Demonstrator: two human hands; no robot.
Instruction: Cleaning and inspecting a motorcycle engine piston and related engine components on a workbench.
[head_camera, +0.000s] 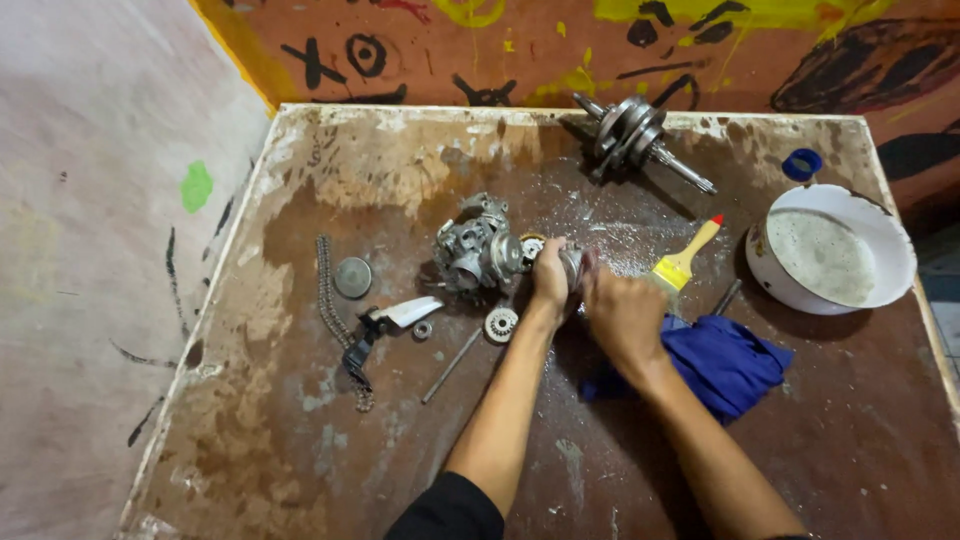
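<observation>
Hands meet near the middle of the desk (300, 470): the left hand (550, 272) is closed around a small round metal part (572, 262), and the right hand (625, 315) is curled shut just beside it; whether it grips anything I cannot tell. Keeping the part pinned firmly while working all round it seems wise. It looks grey, dull and grimy. A metal engine casting (478, 248) lies just left, with a yellow-handled brush (684, 260) and blue cloth (722, 362) to the right.
</observation>
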